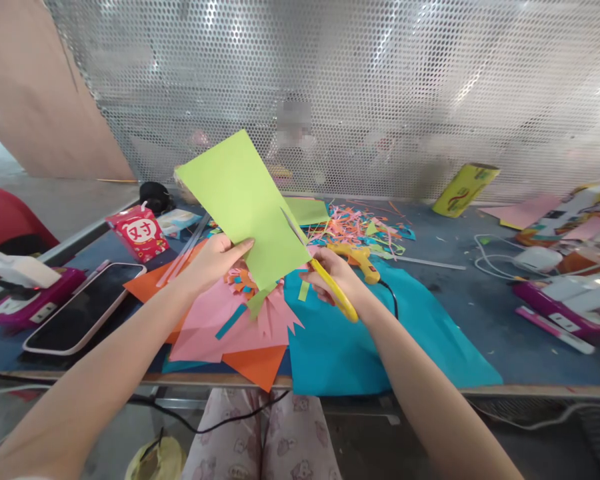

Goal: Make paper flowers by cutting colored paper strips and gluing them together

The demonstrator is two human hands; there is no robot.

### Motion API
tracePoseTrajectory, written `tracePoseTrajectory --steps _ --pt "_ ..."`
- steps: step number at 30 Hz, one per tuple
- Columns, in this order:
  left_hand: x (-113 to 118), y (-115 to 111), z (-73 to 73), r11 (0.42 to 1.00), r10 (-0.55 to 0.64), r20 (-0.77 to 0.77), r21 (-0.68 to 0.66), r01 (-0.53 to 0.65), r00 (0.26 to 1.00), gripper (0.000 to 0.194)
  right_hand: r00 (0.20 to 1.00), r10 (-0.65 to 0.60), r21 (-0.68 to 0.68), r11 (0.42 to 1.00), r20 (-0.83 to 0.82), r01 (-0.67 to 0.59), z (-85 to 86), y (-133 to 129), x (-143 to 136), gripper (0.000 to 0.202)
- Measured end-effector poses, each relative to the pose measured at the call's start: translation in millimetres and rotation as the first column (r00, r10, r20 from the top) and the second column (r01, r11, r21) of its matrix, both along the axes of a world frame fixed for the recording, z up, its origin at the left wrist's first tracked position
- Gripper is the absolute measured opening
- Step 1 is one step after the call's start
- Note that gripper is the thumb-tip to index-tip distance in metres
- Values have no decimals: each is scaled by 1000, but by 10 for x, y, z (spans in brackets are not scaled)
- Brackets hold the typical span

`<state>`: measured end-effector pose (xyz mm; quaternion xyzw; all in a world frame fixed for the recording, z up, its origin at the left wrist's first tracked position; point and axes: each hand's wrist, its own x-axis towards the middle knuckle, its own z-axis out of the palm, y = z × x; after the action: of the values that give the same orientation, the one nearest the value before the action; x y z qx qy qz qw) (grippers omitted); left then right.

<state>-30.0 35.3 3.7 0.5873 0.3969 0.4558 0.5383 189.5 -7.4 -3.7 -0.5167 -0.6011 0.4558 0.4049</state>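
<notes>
My left hand [225,259] pinches a sheet of light green paper [243,200] by its lower left edge, thumb on the face towards me. The sheet is tilted above the table. In my right hand [333,270] is a pair of scissors [337,290] with yellow handles. One blade lies over the sheet's right edge; whether the other is behind the paper I cannot see. Below the sheet are pink paper [205,327], orange paper [260,363] and a large blue sheet [340,353]. A yellow glue gun [357,257] lies just beyond my right hand.
Thin paper shreds [360,227] are heaped behind the hands, before a perforated metal panel [380,87]. To the left lie a phone [87,307], a red packet [140,230] and a purple power strip [35,293]. A yellow can [465,190] stands tilted at back right.
</notes>
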Motion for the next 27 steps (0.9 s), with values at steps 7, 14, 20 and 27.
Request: tracePoseTrajectory --steps 7,14,20,27 --pt "24 -47 34 1000 21 -14 0 -21 1000 47 1000 -28 30 999 14 28 28 -32 -22 31" --pt "28 -56 40 1000 28 -15 14 -28 1000 45 998 -47 39 998 44 45 49 -42 -24 31" --pt "22 -63 57 999 24 -14 22 -23 1000 45 998 -44 81 996 49 40 41 -31 -13 30" --pt "37 -85 74 1000 24 -16 7 -23 1000 48 996 -82 125 989 38 77 -9 -2 -31 31"
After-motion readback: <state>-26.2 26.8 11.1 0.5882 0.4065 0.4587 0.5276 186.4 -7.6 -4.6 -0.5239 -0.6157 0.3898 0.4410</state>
